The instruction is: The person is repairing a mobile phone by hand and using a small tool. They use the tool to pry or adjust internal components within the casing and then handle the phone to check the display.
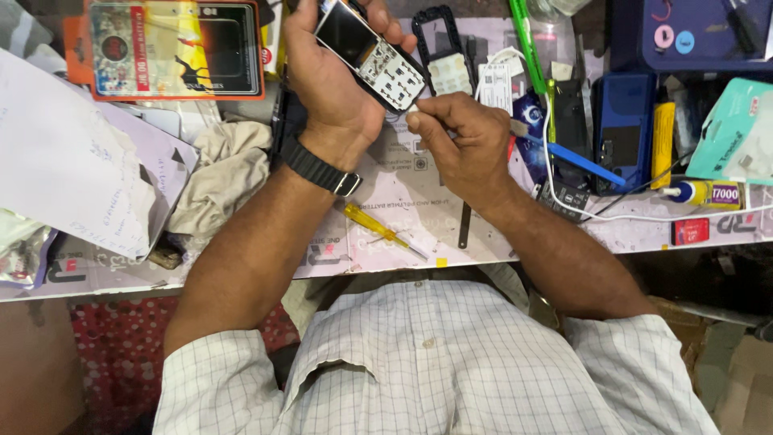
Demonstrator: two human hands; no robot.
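Observation:
My left hand (pixel 326 76), with a black watch (pixel 320 167) on the wrist, grips a small opened keypad phone (pixel 369 55) above the workbench. Its dark screen and white bare keypad board face up. My right hand (pixel 457 137) is pinched at the phone's lower corner, and a blue-handled tool (pixel 576 159) sticks out from that hand to the right. I cannot see the tool's tip. A black phone frame (pixel 437 31) lies just beyond the phone.
A yellow screwdriver (pixel 377 228) lies near the bench's front edge. A crumpled cloth (pixel 224 173) and papers (pixel 68 157) sit left, an orange blister pack (pixel 173 48) far left. Blue phones (pixel 622 121), a glue tube (pixel 704 192), a white cable (pixel 644 216) and a green tool (pixel 527 48) crowd the right.

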